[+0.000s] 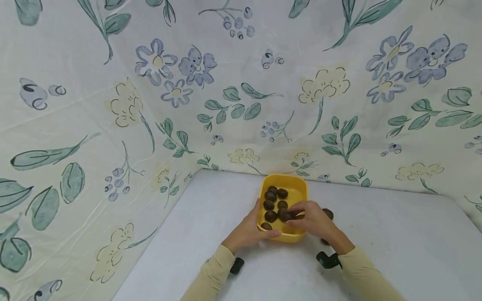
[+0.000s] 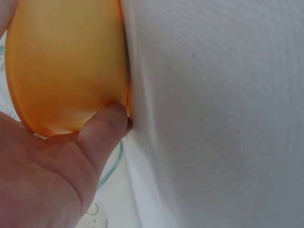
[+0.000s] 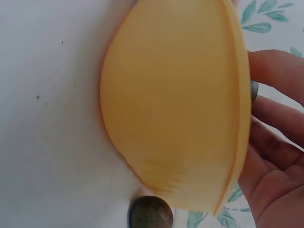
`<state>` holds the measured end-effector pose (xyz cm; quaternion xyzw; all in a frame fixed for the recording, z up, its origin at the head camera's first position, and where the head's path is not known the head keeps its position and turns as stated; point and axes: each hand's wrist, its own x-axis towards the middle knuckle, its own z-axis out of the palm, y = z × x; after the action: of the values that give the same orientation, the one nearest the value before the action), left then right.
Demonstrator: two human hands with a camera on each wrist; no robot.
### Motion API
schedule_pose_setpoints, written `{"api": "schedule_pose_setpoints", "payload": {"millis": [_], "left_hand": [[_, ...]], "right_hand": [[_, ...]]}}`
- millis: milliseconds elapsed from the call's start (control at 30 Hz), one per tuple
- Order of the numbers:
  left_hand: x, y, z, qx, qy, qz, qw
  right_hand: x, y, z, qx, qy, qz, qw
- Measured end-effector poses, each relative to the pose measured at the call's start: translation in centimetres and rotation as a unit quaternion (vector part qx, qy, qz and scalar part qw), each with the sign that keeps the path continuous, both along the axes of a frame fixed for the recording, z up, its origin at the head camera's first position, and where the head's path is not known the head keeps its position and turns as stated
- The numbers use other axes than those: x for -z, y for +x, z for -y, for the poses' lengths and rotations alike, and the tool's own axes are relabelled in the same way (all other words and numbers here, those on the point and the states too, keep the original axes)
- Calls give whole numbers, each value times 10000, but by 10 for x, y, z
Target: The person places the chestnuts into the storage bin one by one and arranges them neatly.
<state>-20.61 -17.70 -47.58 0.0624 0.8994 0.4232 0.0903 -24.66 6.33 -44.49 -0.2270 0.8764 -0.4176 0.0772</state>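
A yellow plastic container (image 1: 288,237) with rounded corners holds several dark brown, round fruits (image 1: 270,216), most of them along its left side. My left hand (image 1: 248,228) grips the container's near left corner, thumb over the near rim and fingers along the outer wall. In the left wrist view, fingertips (image 2: 116,116) press low on that wall, close to the table. Over the container's right half, my right hand (image 1: 314,219) pinches one dark brown round fruit (image 1: 284,215) inside the rim. The right wrist view shows only a sliver of that fruit (image 3: 254,89) between the fingers.
Outside the container on the right lie more dark round fruits (image 1: 327,214), one (image 3: 151,213) close against its wall. The white table (image 1: 395,246) meets a flower-printed cloth (image 1: 241,125) at the back and left. Black straps with camera mounts (image 1: 327,260) sit at the wrists.
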Motion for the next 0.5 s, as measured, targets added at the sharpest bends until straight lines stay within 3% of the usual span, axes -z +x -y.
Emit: {"api": "schedule_pose_setpoints", "payload": {"millis": [200, 500], "left_hand": [[1, 0, 0, 10, -42, 14, 10000], [-3, 3, 0, 7, -9, 94, 10000]], "right_hand": [[5, 0, 7, -326, 9, -95, 9994], [5, -3, 22, -502, 497, -342, 9969]]}}
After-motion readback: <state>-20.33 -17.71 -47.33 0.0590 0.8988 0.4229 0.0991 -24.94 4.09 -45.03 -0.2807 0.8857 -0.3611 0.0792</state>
